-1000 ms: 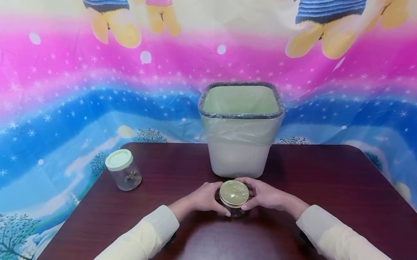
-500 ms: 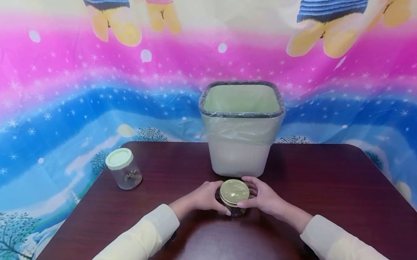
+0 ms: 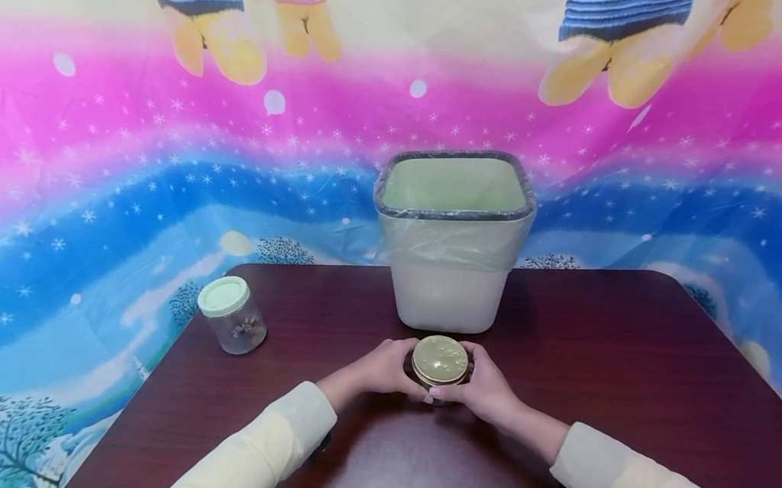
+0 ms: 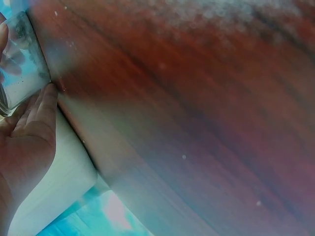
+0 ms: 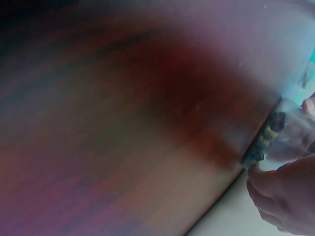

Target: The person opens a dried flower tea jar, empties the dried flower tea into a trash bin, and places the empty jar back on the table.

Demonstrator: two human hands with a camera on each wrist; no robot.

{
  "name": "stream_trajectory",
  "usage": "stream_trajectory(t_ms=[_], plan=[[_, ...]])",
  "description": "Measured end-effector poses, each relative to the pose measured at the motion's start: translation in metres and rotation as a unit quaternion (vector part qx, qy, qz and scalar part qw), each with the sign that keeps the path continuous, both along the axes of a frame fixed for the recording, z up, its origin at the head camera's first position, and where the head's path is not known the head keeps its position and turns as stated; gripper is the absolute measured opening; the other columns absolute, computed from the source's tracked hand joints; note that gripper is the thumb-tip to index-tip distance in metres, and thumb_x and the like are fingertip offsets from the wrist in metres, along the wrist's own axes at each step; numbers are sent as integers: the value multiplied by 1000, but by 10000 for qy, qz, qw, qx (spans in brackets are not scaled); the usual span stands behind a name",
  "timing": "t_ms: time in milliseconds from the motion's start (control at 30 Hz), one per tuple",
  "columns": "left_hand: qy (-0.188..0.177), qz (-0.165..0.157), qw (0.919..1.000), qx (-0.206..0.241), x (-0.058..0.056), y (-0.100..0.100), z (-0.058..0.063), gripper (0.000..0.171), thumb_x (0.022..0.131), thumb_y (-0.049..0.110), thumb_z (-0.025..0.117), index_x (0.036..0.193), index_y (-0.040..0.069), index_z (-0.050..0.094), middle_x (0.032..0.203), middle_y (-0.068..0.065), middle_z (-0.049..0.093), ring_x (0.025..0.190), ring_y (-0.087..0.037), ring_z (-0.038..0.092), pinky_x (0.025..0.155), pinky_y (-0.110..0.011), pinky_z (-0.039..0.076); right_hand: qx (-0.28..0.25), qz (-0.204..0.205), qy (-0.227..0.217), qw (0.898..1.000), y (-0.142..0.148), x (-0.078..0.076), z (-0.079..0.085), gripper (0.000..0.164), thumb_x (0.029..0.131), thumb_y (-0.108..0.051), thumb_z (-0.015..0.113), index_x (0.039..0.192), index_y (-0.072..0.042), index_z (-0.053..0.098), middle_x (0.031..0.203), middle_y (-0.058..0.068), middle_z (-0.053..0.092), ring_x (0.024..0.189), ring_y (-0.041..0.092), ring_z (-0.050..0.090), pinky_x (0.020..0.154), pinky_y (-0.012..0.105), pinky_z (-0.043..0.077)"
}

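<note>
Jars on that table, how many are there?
2. The gold-lidded jar is held between the left hand and right hand, in front of the bin; the green-lidded jar stands near the left edge of the table. Any behind the bin would be hidden.

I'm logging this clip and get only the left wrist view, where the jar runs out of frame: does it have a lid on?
Observer: Yes, the head view shows a gold lid on top of the jar.
Operator: Anything off to the left?
Observer: Another jar, with a pale green top.
Operator: And the pale shape in my view?
Observer: That's the bin; the head view shows a clear liner hanging over its outside.
</note>
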State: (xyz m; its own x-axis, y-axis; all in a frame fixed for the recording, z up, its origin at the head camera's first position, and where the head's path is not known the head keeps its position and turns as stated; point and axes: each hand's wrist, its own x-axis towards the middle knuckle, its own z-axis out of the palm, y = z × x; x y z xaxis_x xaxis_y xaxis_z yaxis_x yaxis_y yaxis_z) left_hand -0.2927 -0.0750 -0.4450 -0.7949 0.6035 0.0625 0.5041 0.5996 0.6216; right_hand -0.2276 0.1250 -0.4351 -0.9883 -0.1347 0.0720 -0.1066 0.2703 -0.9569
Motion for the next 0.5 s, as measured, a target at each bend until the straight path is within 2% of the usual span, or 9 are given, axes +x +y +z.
stream_trajectory(t_ms=[233, 500], plan=[[-18, -27, 10000, -94, 0, 0, 1, 70, 62, 40, 92, 120, 15, 62, 106, 10, 66, 97, -3, 59, 86, -21, 47, 109, -95, 24, 9999, -1, -4, -2, 85, 66, -7, 89, 132, 9, 39, 127, 22, 53, 116, 32, 53, 99, 43, 40], [-58, -20, 9999, -108, -1, 0, 1, 73, 62, 42, 91, 122, 15, 61, 107, 10, 65, 100, -4, 58, 88, -22, 46, 95, 452, 112, 9989, 10, -13, -7, 83, 68, -7, 88, 135, 8, 41, 128, 20, 56, 121, 33, 51, 101, 44, 40]])
